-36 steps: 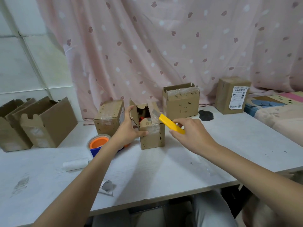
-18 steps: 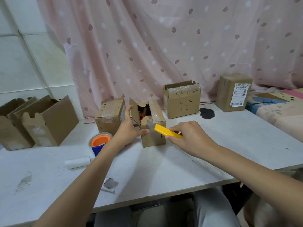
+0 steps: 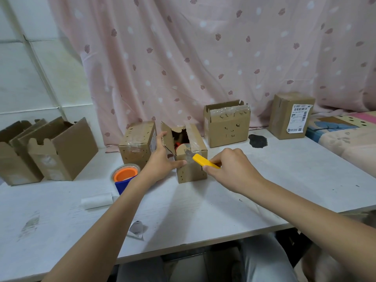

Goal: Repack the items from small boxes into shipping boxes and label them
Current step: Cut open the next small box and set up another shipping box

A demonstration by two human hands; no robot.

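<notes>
A small taped cardboard box stands mid-table with its top flaps partly open and something red and tan showing inside. My left hand holds its left side, thumb across the front and fingers up along the open left flap. My right hand grips a yellow utility knife. Its blade tip lies on the clear tape at the box's front top edge.
Another small taped box stands just left, one more behind right, and a labelled shipping box far right. Open empty cartons stand at the left. A tape roll with an orange core, a white paper roll and a scrap lie near.
My right hand has brought the knife down and left, from above the box to its front top edge. My left hand stays on the box.
</notes>
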